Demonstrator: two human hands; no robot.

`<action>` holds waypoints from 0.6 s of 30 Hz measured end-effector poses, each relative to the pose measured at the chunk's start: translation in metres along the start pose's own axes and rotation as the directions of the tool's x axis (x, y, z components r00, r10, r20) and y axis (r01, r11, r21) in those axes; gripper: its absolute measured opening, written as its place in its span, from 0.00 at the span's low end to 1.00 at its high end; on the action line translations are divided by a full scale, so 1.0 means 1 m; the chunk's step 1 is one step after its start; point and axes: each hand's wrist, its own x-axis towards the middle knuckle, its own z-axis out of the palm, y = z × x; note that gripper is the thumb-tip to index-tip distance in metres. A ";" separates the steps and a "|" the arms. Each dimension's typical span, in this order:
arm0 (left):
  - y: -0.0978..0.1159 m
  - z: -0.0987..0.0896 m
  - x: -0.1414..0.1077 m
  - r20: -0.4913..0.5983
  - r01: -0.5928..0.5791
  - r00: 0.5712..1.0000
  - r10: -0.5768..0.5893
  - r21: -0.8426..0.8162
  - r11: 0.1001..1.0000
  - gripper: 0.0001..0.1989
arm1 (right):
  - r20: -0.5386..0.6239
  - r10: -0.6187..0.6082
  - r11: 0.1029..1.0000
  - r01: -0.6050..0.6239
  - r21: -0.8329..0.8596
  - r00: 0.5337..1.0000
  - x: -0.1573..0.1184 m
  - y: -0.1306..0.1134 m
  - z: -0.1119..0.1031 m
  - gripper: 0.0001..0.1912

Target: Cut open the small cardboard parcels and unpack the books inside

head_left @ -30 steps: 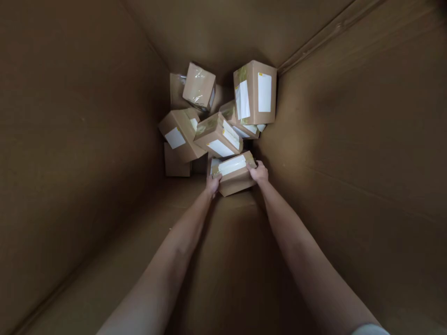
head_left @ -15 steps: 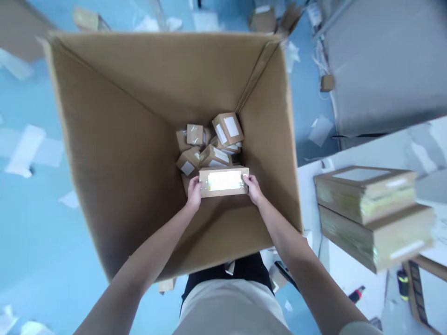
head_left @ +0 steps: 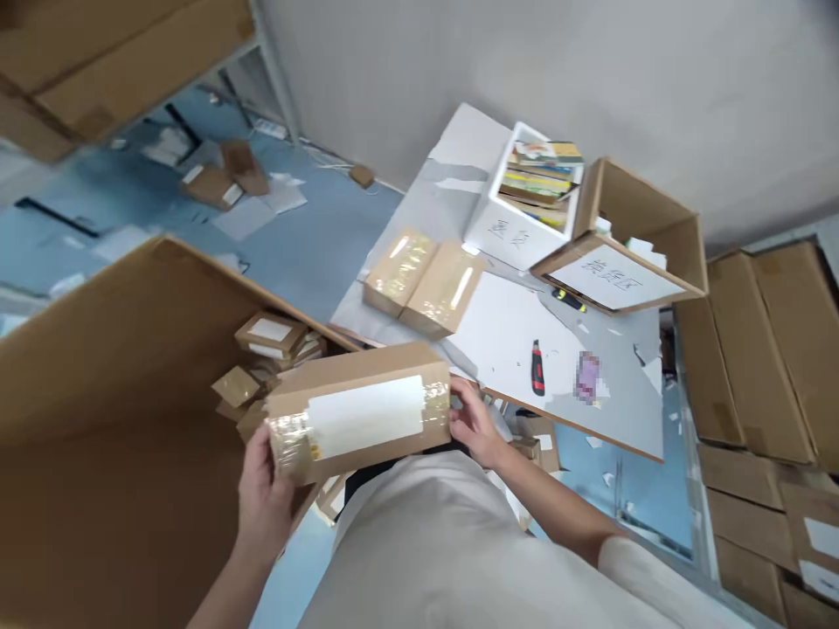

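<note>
A taped cardboard box (head_left: 367,371) with a white label is held in front of my body, raised at the edge of the large carton. My left hand (head_left: 263,489) grips its left end, fingers and thumb closed around the lower corner. At the right end, my right hand (head_left: 473,422) is closed on the box's edge. The large open carton (head_left: 118,419) stands to the left. Several smaller labelled boxes (head_left: 270,336) lie inside it, partly hidden by the held box.
On the table (head_left: 504,323) sit two taped boxes (head_left: 423,279), a red utility knife (head_left: 537,367) and a yellow-black one (head_left: 569,300). Behind them stand a white bin (head_left: 508,229) of books and an open cardboard box (head_left: 609,271). Stacked cartons (head_left: 747,349) rise at the right.
Both hands have lifted the box up out of the large carton and brought it closer to my body. The view has turned right toward the table.
</note>
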 end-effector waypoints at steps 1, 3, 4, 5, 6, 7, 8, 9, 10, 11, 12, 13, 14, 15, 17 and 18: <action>0.012 0.027 -0.005 0.090 -0.006 0.996 0.007 -0.010 1.000 0.36 | -0.083 -0.010 1.000 0.010 -0.002 0.997 -0.019 0.007 -0.025 0.38; 0.030 0.087 -0.014 0.295 -0.003 0.955 0.016 -0.044 0.999 0.38 | -0.265 -0.016 1.000 0.013 -0.012 0.964 -0.054 0.028 -0.072 0.36; 0.037 0.118 -0.017 0.385 -0.001 0.923 0.024 -0.059 0.998 0.38 | -0.350 -0.002 1.000 -0.002 -0.010 0.937 -0.070 0.041 -0.094 0.35; 0.041 0.150 -0.019 0.459 0.003 0.888 0.027 -0.064 0.998 0.38 | -0.420 0.026 1.000 -0.028 0.001 0.907 -0.083 0.054 -0.115 0.35; 0.043 0.182 -0.020 0.522 0.004 0.853 0.028 -0.059 0.998 0.39 | -0.472 0.063 0.998 -0.059 0.022 0.879 -0.093 0.067 -0.134 0.35; 0.043 0.213 -0.019 0.561 0.007 0.828 0.020 -0.046 0.999 0.39 | -0.505 0.102 0.995 -0.092 0.046 0.857 -0.101 0.080 -0.152 0.36; 0.042 0.242 -0.017 0.592 0.012 0.806 0.003 -0.022 1.000 0.39 | -0.525 0.139 0.990 -0.119 0.071 0.839 -0.106 0.093 -0.169 0.36; 0.040 0.270 -0.014 0.611 0.017 0.791 -0.019 0.010 1.000 0.39 | -0.534 0.169 0.986 -0.140 0.095 0.828 -0.108 0.105 -0.183 0.37; 0.037 0.294 -0.010 0.609 0.018 0.792 -0.037 0.038 0.999 0.39 | -0.534 0.194 0.981 -0.155 0.117 0.823 -0.107 0.115 -0.196 0.37; 0.034 0.317 -0.004 0.604 0.016 0.796 -0.049 0.060 0.998 0.39 | -0.527 0.214 0.977 -0.165 0.138 0.822 -0.103 0.125 -0.208 0.38; 0.031 0.336 0.002 0.595 0.006 0.802 -0.050 0.076 0.997 0.38 | -0.519 0.230 0.972 -0.170 0.160 0.823 -0.098 0.133 -0.218 0.38; 0.029 0.352 0.009 0.582 -0.002 0.812 -0.048 0.084 0.996 0.37 | -0.509 0.244 0.968 -0.174 0.183 0.825 -0.091 0.139 -0.226 0.38; 0.028 0.366 0.017 0.572 -0.005 0.819 -0.049 0.094 0.996 0.37 | -0.499 0.255 0.963 -0.173 0.205 0.828 -0.083 0.145 -0.234 0.39; 0.027 0.378 0.025 0.560 -0.009 0.827 -0.051 0.104 0.995 0.36 | -0.493 0.261 0.960 -0.168 0.225 0.830 -0.074 0.149 -0.240 0.39; 0.028 0.396 0.041 0.533 -0.019 0.845 -0.046 0.116 0.993 0.36 | -0.484 0.258 0.955 -0.146 0.259 0.836 -0.059 0.154 -0.250 0.41; 0.029 0.402 0.049 0.524 -0.031 0.851 -0.036 0.119 0.992 0.36 | -0.478 0.255 0.953 -0.134 0.271 0.841 -0.052 0.156 -0.254 0.42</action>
